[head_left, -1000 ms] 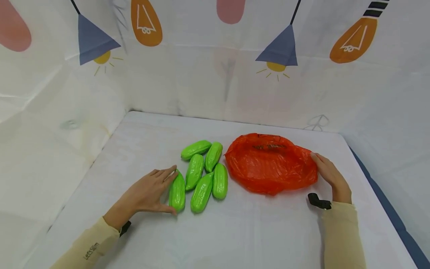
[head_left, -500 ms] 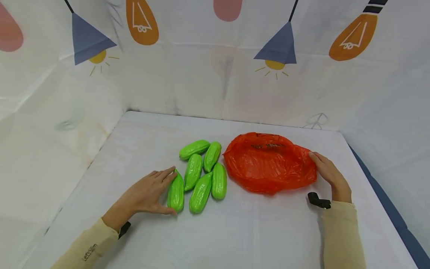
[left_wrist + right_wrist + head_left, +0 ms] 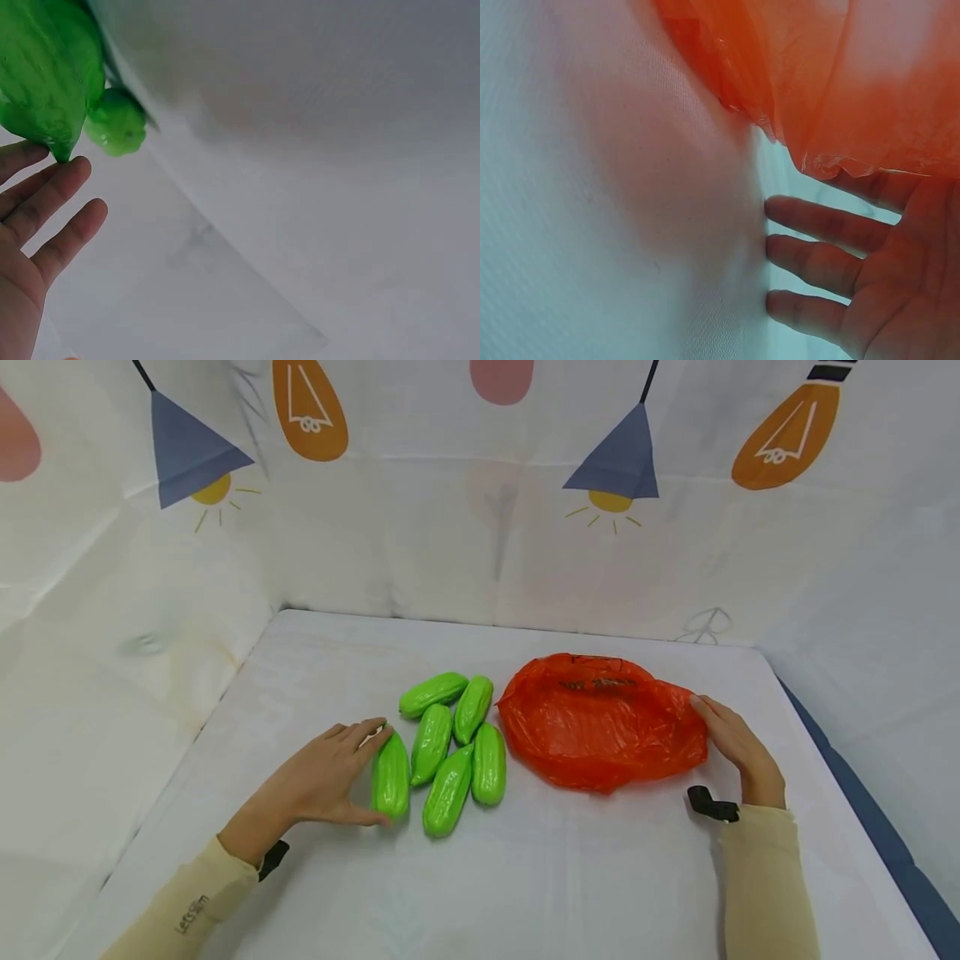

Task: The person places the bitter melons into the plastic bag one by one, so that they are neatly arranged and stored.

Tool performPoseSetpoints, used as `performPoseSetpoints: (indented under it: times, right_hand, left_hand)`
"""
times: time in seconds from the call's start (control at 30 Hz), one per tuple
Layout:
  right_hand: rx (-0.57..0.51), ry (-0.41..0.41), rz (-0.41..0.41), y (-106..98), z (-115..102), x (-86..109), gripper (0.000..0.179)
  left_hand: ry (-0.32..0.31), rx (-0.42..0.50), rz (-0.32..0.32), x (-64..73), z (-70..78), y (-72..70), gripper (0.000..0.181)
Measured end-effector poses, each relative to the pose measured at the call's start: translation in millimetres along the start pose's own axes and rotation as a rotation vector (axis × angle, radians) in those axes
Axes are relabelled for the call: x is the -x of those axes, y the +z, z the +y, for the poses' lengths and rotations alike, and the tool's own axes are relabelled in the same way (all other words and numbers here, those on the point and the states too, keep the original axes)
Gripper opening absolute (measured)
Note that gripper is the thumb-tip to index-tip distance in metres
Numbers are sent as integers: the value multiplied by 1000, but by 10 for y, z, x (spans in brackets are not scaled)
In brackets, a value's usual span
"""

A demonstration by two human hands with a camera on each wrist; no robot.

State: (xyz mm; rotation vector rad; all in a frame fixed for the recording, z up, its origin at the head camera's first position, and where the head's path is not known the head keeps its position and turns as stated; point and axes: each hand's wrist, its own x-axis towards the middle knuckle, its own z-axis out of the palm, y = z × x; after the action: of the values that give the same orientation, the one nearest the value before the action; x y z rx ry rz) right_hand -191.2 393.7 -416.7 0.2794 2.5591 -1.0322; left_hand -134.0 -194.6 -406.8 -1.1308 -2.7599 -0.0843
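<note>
My left hand point(image 3: 318, 781) pinches a glossy green cucumber point(image 3: 391, 777) end to end, fingers at its far tip and thumb at its near end. In the left wrist view, fingertips touch the pointed tip of that cucumber point(image 3: 41, 75); the thumb is out of sight. Several similar cucumbers point(image 3: 448, 792) lie in a loose cluster just to its right. At the right, my right hand point(image 3: 738, 747) holds the edge of a red plastic bag point(image 3: 600, 735) that lies spread with its mouth open. The right wrist view shows the bag point(image 3: 885, 90) over the index finger, other fingers extended below.
A white-covered table point(image 3: 585, 877) bears everything. Behind it hangs a white cloth wall point(image 3: 427, 543) printed with lamps and bulbs. Black camera mounts point(image 3: 712, 806) sit at both wrists. Dark blue fabric point(image 3: 862, 802) shows past the table's right edge.
The left hand has closed in on the leftmost cucumber and raised it slightly, away from its earlier spot. The right hand and the bag stay as they were. The head view has shifted slightly.
</note>
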Motion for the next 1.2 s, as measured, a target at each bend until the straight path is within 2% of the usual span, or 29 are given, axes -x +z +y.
performPoseSetpoints:
  times: [0.23, 0.43, 0.8, 1.2]
  right_hand:
    - [-3, 6, 6, 4, 7, -6, 95]
    - [4, -4, 14, 13, 10, -10, 93]
    - [1, -2, 18, 34, 32, -27, 94]
    - [7, 8, 12, 8, 7, -24, 94]
  left_hand:
    - [56, -40, 80, -155, -57, -136, 119]
    - [98, -37, 111, -414, -20, -227, 120]
    - [154, 1, 63, -1045, 236, -322, 116]
    - [223, -46, 21, -1682, 478, -366, 116]
